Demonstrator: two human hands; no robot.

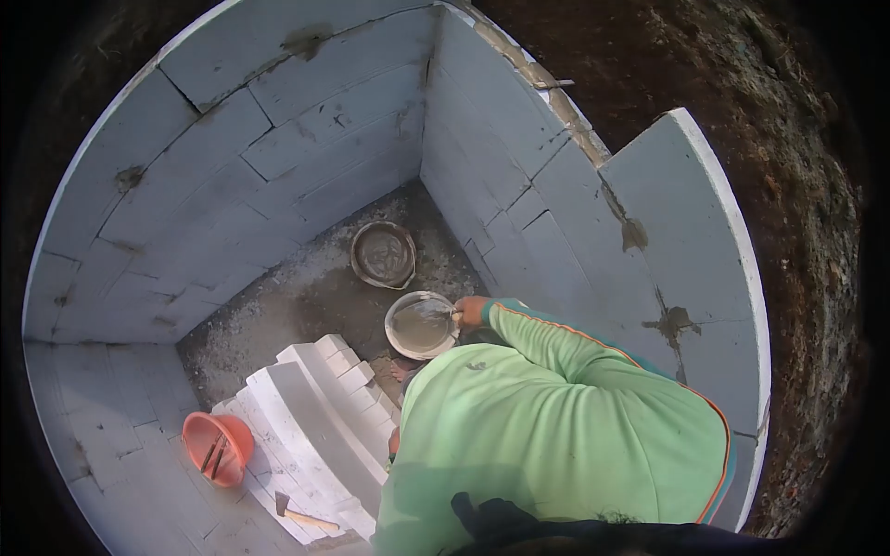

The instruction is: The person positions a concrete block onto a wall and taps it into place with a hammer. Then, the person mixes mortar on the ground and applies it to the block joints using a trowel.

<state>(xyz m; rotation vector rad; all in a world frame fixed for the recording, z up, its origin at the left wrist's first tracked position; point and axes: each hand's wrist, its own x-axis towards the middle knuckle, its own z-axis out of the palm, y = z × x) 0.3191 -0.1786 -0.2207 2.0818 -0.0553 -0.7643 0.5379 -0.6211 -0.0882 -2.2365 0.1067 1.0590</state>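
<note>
My right hand reaches out in a green sleeve to the right rim of a round bucket. Its fingers are closed around what looks like a trowel, with the working end over the wet grey mortar. Of my left hand, only a small patch shows at the edge of the green shirt, beside the white blocks. The shirt hides its fingers and anything in them. Just beyond the bucket is a second round tub with grey mortar residue inside.
Pale block walls enclose the floor, with a stepped gap in the right wall's top. An orange basin holding stick-like tools stands at lower left. A wooden-handled hatchet lies near the blocks. Dark soil lies outside.
</note>
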